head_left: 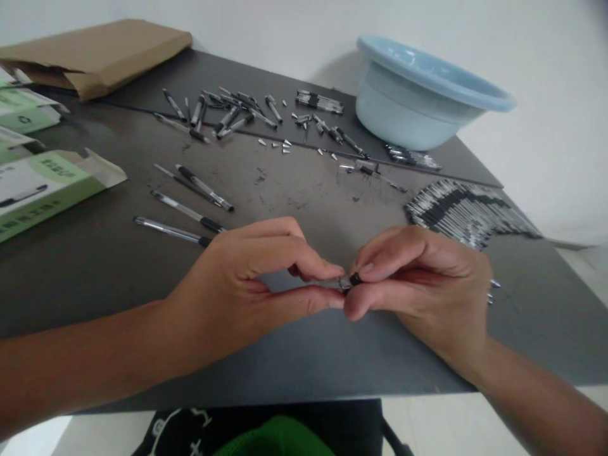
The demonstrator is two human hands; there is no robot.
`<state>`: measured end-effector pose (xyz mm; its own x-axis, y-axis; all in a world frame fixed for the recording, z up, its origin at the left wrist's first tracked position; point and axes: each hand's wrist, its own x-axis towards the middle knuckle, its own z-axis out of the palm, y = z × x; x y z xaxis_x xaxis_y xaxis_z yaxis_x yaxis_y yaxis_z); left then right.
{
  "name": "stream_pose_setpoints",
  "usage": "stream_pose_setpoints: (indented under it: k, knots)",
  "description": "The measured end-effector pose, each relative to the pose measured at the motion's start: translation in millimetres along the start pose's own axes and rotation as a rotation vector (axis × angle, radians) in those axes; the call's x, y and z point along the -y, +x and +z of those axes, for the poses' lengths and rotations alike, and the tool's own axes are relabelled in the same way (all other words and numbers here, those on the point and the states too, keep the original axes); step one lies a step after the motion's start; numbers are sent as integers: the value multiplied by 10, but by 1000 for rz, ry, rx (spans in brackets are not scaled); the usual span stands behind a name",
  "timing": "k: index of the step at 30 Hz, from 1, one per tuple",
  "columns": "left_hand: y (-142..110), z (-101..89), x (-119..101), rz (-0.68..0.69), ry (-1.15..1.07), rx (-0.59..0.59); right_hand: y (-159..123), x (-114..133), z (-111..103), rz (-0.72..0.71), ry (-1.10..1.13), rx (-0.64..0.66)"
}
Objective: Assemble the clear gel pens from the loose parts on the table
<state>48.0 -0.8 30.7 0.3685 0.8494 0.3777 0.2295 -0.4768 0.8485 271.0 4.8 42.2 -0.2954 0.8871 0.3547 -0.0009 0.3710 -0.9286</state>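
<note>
Both hands meet above the near part of the table. Between thumb and fingers, my left hand (251, 272) pinches a clear pen barrel (342, 284), seen only in part. My right hand (427, 275) is closed on the black end (354, 278) of the same pen. The fingers cover most of that end, so I cannot tell whether it is a cap or a grip. Left of my hands lie several loose pens (204, 187) with black grips. Right of them, a long row of pens (456, 212) lies side by side.
A blue basin (403, 111) stands at the back right, beside a small bundle of pens (319, 102). Loose pens (228, 117) and small metal tips (285, 144) lie across the back. A brown paper bag (109, 54) and green-white boxes (47, 183) occupy the left.
</note>
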Motion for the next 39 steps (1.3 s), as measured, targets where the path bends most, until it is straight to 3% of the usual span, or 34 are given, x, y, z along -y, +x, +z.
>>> stream_pose_setpoints:
  k: [14, 20, 26, 39]
  knots:
    - [-17, 7, 7, -106, 26, -23, -55, -5, -38, -61, -170, 23]
    - [-10, 13, -42, -112, -55, -70, -32, 30, -117, -134, -289, 104]
    - [-2, 19, -74, -184, -153, -18, -24, 75, -188, -206, -366, 165]
    - [-7, 19, -70, -197, -220, 55, 47, 56, -206, -85, -236, 218]
